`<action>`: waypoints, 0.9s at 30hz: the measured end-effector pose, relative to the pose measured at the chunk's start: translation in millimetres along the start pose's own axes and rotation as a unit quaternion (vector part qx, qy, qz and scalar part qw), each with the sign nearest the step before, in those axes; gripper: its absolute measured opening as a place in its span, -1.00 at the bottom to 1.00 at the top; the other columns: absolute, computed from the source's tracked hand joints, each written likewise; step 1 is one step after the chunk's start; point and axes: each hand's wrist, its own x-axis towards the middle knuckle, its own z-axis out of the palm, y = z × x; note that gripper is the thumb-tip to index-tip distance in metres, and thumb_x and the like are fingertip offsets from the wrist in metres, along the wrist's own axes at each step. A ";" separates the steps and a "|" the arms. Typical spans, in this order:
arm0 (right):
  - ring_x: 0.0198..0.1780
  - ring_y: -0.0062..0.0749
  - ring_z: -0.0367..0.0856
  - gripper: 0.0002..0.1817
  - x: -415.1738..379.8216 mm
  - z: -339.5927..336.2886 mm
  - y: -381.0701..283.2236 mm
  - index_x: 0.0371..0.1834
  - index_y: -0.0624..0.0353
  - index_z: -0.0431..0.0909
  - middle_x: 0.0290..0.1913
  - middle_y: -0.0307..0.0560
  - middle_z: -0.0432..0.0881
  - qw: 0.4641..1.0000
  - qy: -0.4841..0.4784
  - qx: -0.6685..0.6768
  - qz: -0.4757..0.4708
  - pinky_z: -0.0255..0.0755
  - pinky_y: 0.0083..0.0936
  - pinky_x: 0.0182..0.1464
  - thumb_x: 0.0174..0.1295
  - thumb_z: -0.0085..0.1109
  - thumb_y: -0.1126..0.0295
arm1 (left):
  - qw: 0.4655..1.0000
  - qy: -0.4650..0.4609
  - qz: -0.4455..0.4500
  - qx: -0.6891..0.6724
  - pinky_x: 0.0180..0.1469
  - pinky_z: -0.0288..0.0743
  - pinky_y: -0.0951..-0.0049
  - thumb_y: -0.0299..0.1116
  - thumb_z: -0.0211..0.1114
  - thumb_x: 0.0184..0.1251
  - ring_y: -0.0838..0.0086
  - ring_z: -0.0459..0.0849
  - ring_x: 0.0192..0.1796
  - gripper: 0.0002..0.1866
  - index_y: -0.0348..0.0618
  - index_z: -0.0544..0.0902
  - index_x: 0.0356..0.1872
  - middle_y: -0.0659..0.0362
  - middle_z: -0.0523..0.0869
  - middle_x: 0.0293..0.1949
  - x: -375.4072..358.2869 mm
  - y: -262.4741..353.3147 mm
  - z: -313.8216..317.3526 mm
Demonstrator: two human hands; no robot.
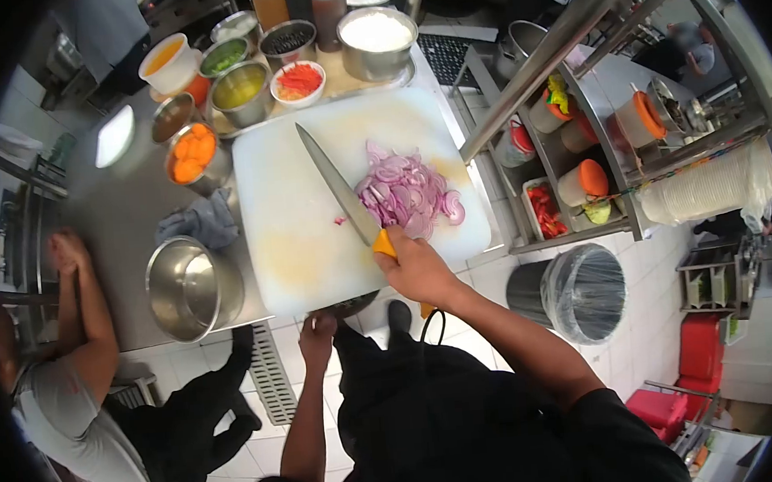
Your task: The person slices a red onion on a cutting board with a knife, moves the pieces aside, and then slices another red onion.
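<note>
My right hand (418, 273) is wrapped round the yellow handle of a chef's knife (339, 183). Its long blade lies over the white cutting board (292, 247), pointing away from me, along the left side of a pile of sliced red onion (407, 190). Below the board's near edge, my left hand (318, 328) is closed at the rim of a metal bowl (355, 304), which is mostly hidden under the board. A few small red scraps lie left of the blade.
Behind the board stand metal containers of chopped ingredients and a bowl of red strips (298, 83). An empty steel bowl (194, 290) and grey cloth (198, 220) sit left. Another person's forearms (85, 289) rest on the counter. A lined bin (584, 294) and shelf rack are right.
</note>
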 end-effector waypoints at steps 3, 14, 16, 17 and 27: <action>-0.13 0.44 0.62 -0.60 2.4 7.2 10.1 0.12 0.34 0.36 -0.25 0.44 0.67 0.999 0.020 0.011 -0.039 0.47 0.09 -0.04 0.36 0.14 0.29 | 0.984 -0.025 0.017 -0.174 -0.06 0.57 0.48 -0.47 0.39 0.32 0.52 0.69 -0.13 -0.62 -0.23 0.61 0.15 0.11 0.74 -0.16 -56.7 6.2 -47.9; -0.07 0.36 0.64 -0.61 -2.1 5.0 7.5 0.09 0.34 0.35 -0.17 0.45 0.67 0.998 -0.005 0.034 -0.053 0.48 0.11 0.02 0.33 0.08 0.28 | 0.954 0.075 0.214 -0.196 0.04 0.49 0.52 -0.64 0.31 0.24 0.54 0.61 -0.09 -0.61 -0.26 0.49 0.10 0.21 0.64 -0.12 -85.2 230.8 -79.6; -0.06 0.33 0.65 -0.61 -0.8 10.8 8.3 0.07 0.35 0.36 -0.16 0.44 0.67 0.997 -0.012 0.049 -0.066 0.48 0.10 0.02 0.32 0.07 0.28 | 0.957 0.059 0.245 -0.147 -0.05 0.47 0.56 -0.64 0.32 0.21 0.57 0.59 -0.15 -0.61 -0.25 0.50 0.07 0.22 0.64 -0.16 -52.7 242.1 -71.1; -0.06 0.32 0.66 -0.61 0.8 10.1 10.0 0.06 0.36 0.37 -0.16 0.43 0.67 0.997 0.002 0.039 -0.073 0.49 0.09 0.03 0.32 0.07 0.28 | 0.955 0.043 0.260 -0.133 -0.10 0.46 0.56 -0.64 0.32 0.20 0.58 0.58 -0.19 -0.61 -0.25 0.50 0.06 0.22 0.64 -0.17 -36.8 245.6 -66.6; -0.04 0.28 0.68 -0.56 -8.6 7.4 -12.3 0.16 0.36 0.36 -0.09 0.36 0.70 0.998 0.027 -0.047 -0.011 0.51 0.03 0.07 0.33 0.08 0.28 | 0.902 0.012 0.431 -0.015 0.05 0.59 0.42 -0.66 0.33 0.14 0.36 0.68 0.04 -0.61 -0.33 0.64 0.06 0.02 0.67 0.01 53.5 224.8 -47.0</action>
